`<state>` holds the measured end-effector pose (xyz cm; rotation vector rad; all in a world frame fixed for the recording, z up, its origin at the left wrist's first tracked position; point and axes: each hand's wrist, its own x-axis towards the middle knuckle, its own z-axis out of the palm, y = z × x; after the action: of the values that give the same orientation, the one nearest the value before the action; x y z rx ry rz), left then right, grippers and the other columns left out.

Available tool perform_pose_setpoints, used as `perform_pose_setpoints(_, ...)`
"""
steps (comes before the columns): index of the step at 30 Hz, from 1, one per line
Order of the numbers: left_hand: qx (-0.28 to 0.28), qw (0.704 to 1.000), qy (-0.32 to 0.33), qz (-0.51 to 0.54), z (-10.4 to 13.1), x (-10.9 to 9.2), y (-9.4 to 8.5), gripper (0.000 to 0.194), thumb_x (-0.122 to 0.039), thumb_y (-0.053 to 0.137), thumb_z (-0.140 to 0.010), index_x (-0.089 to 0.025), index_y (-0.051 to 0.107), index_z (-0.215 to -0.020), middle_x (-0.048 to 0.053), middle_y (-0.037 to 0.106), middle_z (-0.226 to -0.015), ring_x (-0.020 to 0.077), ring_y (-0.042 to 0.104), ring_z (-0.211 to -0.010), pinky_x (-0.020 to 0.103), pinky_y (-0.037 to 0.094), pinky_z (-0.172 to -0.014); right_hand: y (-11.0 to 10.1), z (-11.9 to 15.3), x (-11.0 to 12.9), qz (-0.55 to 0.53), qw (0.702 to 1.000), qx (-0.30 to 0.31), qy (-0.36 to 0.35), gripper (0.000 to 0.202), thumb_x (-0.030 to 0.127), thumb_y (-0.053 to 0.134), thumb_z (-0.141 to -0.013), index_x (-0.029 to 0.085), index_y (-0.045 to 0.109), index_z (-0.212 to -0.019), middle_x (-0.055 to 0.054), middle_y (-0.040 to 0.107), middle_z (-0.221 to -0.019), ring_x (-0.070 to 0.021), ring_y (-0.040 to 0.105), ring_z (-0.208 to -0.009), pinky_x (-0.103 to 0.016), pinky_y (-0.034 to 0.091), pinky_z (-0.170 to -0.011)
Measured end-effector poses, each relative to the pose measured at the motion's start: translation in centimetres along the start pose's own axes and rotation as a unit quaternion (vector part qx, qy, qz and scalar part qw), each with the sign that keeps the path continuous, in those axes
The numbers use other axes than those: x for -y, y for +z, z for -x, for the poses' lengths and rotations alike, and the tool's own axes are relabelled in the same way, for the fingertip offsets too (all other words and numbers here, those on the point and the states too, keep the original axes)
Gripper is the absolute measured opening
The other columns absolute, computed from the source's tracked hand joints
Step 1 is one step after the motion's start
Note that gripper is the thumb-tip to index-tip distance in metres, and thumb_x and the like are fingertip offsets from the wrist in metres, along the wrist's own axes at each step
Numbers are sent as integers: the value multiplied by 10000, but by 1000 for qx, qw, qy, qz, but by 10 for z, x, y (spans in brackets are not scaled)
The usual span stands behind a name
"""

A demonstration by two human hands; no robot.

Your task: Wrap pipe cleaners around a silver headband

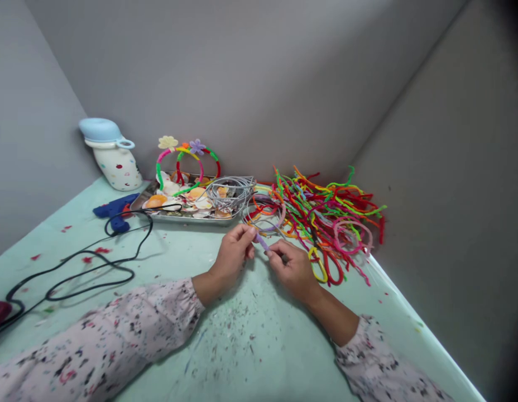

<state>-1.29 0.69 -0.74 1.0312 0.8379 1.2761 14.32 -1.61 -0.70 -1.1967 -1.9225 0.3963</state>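
A purple pipe cleaner (262, 242) stretches between my two hands above the table. My left hand (234, 251) pinches its upper left end between thumb and fingers. At its lower right end, the fingertips of my right hand (291, 268) are closed on it. Just behind my hands lies a thin wire ring (264, 229) partly covered in purple; whether the held piece is joined to it, I cannot tell. A big heap of coloured pipe cleaners (321, 209) spreads out beyond my right hand. Yellow-handled and red-handled scissors (335, 269) lie beside my right wrist.
Behind my left hand, a metal tray (187, 219) holds flower shapes, a grey wire coil (229, 192) and two colourful hoops (158, 167). A blue glue gun (116, 209) trails a black cord (89, 273) across the left. A white bottle (116, 164) stands by the wall.
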Motion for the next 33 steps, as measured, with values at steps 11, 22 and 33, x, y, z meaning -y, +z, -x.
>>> perform_pose_setpoints(11,-21,999,3,23,-2,1,-2,267,-376,619,-828,-155,529,-710,-40,504,-604,39,403,-450,155,304,-426,1,1,-2,13,1000,2,-8,143,171,523,-813,189,573,-680,12,541,-640,-135,496,-617,-254,367,-599)
perform_pose_setpoints(22,-18,1000,3,8,-1,1,0,296,-436,606,-826,-164,541,-731,-49,485,-542,53,398,-445,164,293,-429,1,0,0,22,1000,1,-19,146,169,517,-812,200,576,-683,13,540,-626,-141,493,-610,-258,370,-587)
perform_pose_setpoints(33,-2,999,-13,-52,3,-4,3,272,-422,614,-823,-169,541,-757,-65,466,-486,50,353,-403,172,246,-408,1,0,0,48,998,-4,-38,149,172,526,-835,197,572,-696,12,545,-638,-141,495,-618,-265,362,-611)
